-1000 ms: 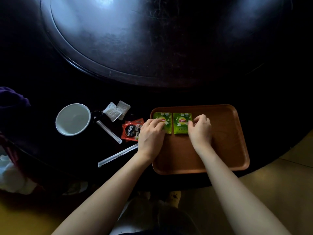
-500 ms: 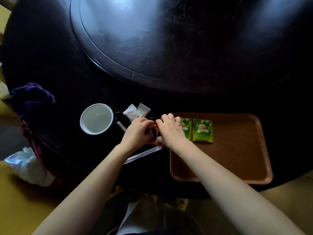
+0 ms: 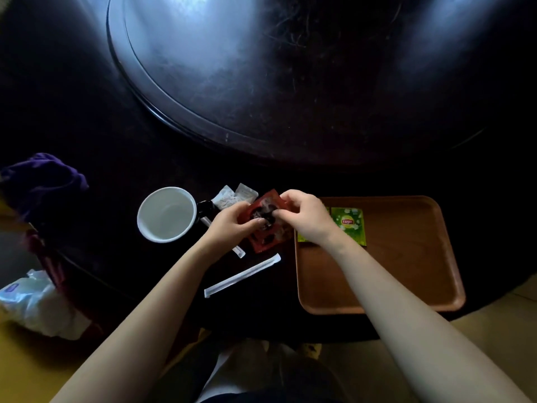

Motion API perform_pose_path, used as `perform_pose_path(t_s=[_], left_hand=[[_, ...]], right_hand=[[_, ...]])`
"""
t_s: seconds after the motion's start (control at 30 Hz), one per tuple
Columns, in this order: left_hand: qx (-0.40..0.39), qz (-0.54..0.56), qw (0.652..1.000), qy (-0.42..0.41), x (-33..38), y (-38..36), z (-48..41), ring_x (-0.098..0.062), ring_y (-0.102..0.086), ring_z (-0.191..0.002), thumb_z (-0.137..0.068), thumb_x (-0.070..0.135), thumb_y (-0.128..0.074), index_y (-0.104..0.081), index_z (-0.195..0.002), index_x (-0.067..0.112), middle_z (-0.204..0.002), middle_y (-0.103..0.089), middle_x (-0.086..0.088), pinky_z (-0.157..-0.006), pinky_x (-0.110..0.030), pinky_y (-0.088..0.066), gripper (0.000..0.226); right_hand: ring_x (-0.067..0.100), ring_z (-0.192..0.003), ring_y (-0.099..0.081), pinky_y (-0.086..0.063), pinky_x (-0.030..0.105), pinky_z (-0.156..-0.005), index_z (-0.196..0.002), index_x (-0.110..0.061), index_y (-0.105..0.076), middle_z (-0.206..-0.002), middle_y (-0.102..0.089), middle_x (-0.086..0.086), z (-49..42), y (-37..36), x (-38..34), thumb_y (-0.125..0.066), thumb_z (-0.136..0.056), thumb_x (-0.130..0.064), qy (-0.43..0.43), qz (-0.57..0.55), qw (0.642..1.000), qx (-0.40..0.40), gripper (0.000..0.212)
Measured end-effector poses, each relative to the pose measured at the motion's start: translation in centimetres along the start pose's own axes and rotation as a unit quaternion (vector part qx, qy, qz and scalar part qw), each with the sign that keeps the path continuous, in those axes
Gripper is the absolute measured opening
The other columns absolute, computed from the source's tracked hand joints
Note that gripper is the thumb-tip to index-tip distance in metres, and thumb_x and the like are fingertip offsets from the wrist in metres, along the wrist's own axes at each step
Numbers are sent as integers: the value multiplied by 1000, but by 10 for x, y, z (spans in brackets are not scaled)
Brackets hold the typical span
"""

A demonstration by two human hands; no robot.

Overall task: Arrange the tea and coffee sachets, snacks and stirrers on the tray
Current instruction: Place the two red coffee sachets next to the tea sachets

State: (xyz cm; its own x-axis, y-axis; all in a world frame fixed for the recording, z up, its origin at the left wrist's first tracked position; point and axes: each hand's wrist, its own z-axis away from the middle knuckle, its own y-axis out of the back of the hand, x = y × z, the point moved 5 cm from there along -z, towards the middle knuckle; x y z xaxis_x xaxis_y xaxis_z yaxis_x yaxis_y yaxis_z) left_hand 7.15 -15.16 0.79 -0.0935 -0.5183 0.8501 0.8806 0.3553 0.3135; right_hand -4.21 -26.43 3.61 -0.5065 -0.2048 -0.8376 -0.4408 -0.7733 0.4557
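Observation:
A brown wooden tray (image 3: 406,257) lies on the dark table at the right. Two green tea sachets sit side by side at its far left; the right one (image 3: 348,225) shows fully, the left one (image 3: 303,237) is mostly hidden under my right wrist. My left hand (image 3: 232,225) and my right hand (image 3: 305,213) both pinch red coffee sachets (image 3: 267,228), lifted just left of the tray. Two white wrapped stirrers lie on the table: one (image 3: 242,276) in front of my hands, another (image 3: 238,251) partly under my left hand. Two pale sachets (image 3: 232,196) lie behind my hands.
A white mug (image 3: 167,213) with a dark handle stands left of the sachets. A raised round turntable (image 3: 290,82) fills the table's middle. A purple cloth (image 3: 40,181) and a white plastic bag (image 3: 35,303) are at the left, beyond the table's edge.
Both hands left the green tea sachets on the tray, moved left to the red coffee sachets and lifted them off the table. The camera view shifted left.

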Motion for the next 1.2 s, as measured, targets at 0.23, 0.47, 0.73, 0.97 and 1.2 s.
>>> perform_pose_path(t_s=[0.23, 0.47, 0.73, 0.97, 1.2], left_hand=[[-126, 290, 947, 54, 19, -22, 20, -14, -70, -81, -81, -7, -57, -59, -107, 13, -94, -68, -4, -69, -28, -59, 33], [-121, 262, 954, 85, 24, -49, 13, -16, -69, -79, -79, -5, -62, -63, -105, 11, -97, -67, -10, -67, -26, -59, 31], [-108, 263, 954, 95, 33, -97, 7, -20, -68, -84, -83, -4, -57, -65, -100, 17, -98, -67, -9, -69, -28, -59, 28], [-87, 260, 954, 124, 50, -145, 6, -24, -66, -82, -87, -6, -45, -64, -98, 19, -101, -64, -13, -69, -34, -56, 33], [-20, 188, 976, 106, 67, -172, 0, -22, -65, -89, -85, -1, -55, -59, -106, 22, -106, -62, -9, -68, -33, -57, 32]], right_hand=[[7, -56, -58, -51, 26, -58, -88, -6, -64, -69, -62, 0, 26, 28, 11, -59, -85, -10, -91, -200, 970, 103, 7], [2, -41, -53, -41, 16, -42, -75, -18, -60, -65, -59, -3, 66, 79, 53, -58, -87, -15, -144, -304, 915, 222, 13], [9, -46, -65, -51, 17, -41, -77, -11, -58, -49, -67, -1, 102, 120, 107, -52, -89, -6, -224, -415, 842, 262, 14], [12, -53, -69, -55, 18, -47, -83, -3, -59, -78, -66, 16, 118, 145, 134, -55, -85, 3, -237, -429, 836, 249, 7], [16, -63, -58, -49, 26, -51, -79, -9, -55, -76, -62, 10, 123, 137, 154, -60, -81, 1, -332, -473, 778, 247, 11]])
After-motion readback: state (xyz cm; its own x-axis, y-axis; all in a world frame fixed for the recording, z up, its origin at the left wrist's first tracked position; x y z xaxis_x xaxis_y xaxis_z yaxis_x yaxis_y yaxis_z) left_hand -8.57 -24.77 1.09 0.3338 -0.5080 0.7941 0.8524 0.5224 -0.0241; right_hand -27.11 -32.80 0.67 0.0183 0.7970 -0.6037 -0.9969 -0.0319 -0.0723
